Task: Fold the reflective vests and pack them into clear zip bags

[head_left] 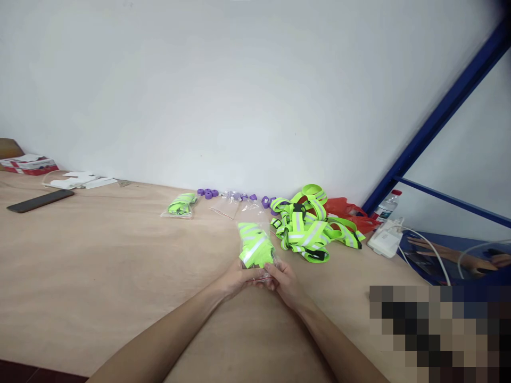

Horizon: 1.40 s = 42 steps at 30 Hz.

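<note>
Here, my left hand (235, 279) and right hand (285, 282) meet on the near end of a clear bag (261, 266) that holds a folded yellow strap (253, 246). The bag lies flat a little right of the tabletop's (99, 266) middle, its far end pointing at the far edge. The fingers (250, 277) of both hands are narrow, pinched on the bag's near end. The thumbs are too small to tell apart.

As I judge it, the work is at the bag's mouth. It goes best with the plastic held taut between the two pinches and the strap pushed well clear of the mouth, so that no fold catches there. The film is thin and slick, so a light, even grip suits it better than a hard one.

- Toward the far edge, left: a second packed bag (181, 205).
- Along the far edge: purple rings (208, 193) and empty bags (231, 207).
- Just right of my hands: a loose heap of straps (309, 226), with a red sack (347, 210) behind it.
- Toward the right edge: a white power block (385, 238), its cables and a bottle (389, 205).
- Far left corner: a phone (40, 201), papers (83, 181) and a box (27, 164).

Only the heap lies near enough to snag. The space between my forearms is bare.
</note>
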### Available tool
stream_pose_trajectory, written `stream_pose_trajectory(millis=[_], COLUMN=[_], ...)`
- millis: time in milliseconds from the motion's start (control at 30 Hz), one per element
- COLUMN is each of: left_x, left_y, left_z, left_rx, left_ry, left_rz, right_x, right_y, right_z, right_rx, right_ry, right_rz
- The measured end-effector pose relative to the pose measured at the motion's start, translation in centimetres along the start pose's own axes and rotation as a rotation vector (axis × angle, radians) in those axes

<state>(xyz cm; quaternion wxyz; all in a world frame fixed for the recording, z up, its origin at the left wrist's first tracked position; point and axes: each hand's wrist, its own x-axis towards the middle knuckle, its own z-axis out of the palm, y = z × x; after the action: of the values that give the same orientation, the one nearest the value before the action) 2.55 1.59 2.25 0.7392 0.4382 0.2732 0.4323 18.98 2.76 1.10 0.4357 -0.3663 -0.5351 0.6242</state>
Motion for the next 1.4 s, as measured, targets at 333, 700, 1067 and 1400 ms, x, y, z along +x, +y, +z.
stream_pose_trajectory(millis=[333, 700, 1067, 1400], left_x=[-0.2, -0.1, 0.2, 0.4], left_y=[0.3, 0.1, -0.2, -0.2], left_z=[0.3, 0.2, -0.2, -1.1], left_rx=[0.023, 0.003, 0.065, 0.156], left_ry=[-0.004, 0.048, 0.026, 0.034], left_rz=[-0.012, 0.002, 0.048, 0.119], right_x=[0.2, 0.0, 0.1, 0.7], right_y=[-0.3, -0.9, -1.2, 0.2], right_z=[-0.6, -0.8, -0.8, -1.1], right_rx=[-0.005, -0.021, -0.071, -0.106], right_ry=[-0.099, -0.254, -0.319, -0.159], right_rz=[0.015, -0.022, -0.043, -0.064])
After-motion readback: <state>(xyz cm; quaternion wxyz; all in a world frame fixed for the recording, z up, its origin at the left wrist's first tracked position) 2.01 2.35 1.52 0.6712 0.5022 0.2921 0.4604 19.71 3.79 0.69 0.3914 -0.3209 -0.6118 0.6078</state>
